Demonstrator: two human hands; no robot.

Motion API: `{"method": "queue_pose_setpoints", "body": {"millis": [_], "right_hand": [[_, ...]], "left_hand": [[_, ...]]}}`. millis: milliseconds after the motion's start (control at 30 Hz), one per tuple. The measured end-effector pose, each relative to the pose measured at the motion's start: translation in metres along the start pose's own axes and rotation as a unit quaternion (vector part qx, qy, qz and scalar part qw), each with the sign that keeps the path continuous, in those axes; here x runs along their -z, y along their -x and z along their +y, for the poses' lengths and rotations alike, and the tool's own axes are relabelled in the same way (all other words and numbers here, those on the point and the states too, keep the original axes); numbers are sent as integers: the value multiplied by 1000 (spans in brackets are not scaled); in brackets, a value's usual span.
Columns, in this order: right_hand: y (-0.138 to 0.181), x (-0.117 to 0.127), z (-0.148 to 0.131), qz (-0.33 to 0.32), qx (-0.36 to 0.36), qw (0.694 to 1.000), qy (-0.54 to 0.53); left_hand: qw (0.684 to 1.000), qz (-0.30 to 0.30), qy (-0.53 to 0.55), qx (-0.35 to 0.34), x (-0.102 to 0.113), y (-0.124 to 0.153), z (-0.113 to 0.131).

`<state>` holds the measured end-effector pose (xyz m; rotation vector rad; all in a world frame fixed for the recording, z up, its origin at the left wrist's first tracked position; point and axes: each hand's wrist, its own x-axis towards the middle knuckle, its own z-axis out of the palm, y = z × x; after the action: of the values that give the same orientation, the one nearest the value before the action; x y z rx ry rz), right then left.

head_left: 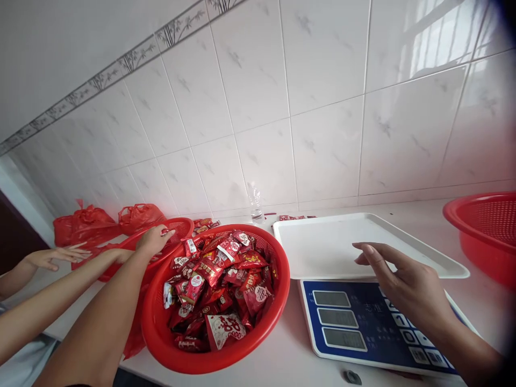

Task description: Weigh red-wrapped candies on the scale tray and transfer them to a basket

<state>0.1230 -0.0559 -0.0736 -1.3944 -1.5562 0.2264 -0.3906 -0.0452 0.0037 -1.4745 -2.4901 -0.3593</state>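
Note:
My left hand (152, 240) reaches past the large red basket into a smaller red basket (184, 228) behind it. Its fingers are closed around a small red packet (164, 232), partly hidden. Above the blue-and-white digital scale (336, 317), my right hand (407, 282) hovers with loosely bent fingers and nothing visible in them. A white tray (322, 242) rests on the scale's far side. Many red wrapped snack packets (220, 274) fill the large red basket (282, 301) between my hands.
At the left, a co-worker's hand (60, 257) and forearm (76, 279) extend near red plastic bags (91, 226). A clear bottle (255, 201) stands by the tiled wall. Another red basket (479, 242) sits at far right. A small dark object (352, 377) lies before the scale.

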Motion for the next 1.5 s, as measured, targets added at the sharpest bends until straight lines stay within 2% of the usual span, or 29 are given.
{"method": "queue_pose_setpoints", "body": {"millis": [100, 200, 300, 400, 467, 533, 600, 667, 733, 800, 900, 1100, 1200, 1300, 1367, 1500], "right_hand": [[0, 0, 2, 1, 6, 1000, 0], [0, 0, 3, 1, 18, 1000, -7], [0, 1, 3, 3, 34, 999, -12], [1, 2, 2, 7, 45, 999, -16], [2, 2, 2, 4, 48, 999, -17], [2, 2, 2, -1, 54, 998, -18], [3, 1, 2, -4, 61, 998, -21], [3, 1, 2, -8, 69, 997, -27], [2, 0, 1, -10, 76, 997, -32], [2, 1, 1, -9, 79, 996, -36], [2, 2, 1, -10, 80, 996, -37], [2, 6, -1, -14, 84, 996, -38], [2, 6, -1, -14, 88, 995, -38], [2, 5, -2, -15, 93, 995, -38], [3, 5, -2, -15, 95, 995, -39], [3, 6, -3, -18, 92, 995, -39]], "left_hand": [[1000, 0, 13, -21, -11, -5, -7], [998, 24, 33, -39, -12, -6, -3], [993, 71, 57, -70, -3, 0, 21], [980, 95, 109, -137, 6, 19, 64], [966, 48, 154, -203, 10, 41, 98], [940, -36, 162, -299, 10, 66, 127], [910, -108, 126, -380, 6, 90, 149], [894, -157, 67, -414, 1, 106, 162], [897, -170, 10, -408, -6, 115, 170], [906, -156, -29, -393, -10, 118, 175], [908, -149, -52, -388, -5, 120, 176], [887, -232, 11, -399, 27, 126, 162], [891, -262, 48, -368, 33, 130, 156], [924, -213, 64, -312, 28, 130, 153], [934, -172, 52, -308, 21, 129, 152], [931, -209, 6, -298, 9, 124, 152]]}}
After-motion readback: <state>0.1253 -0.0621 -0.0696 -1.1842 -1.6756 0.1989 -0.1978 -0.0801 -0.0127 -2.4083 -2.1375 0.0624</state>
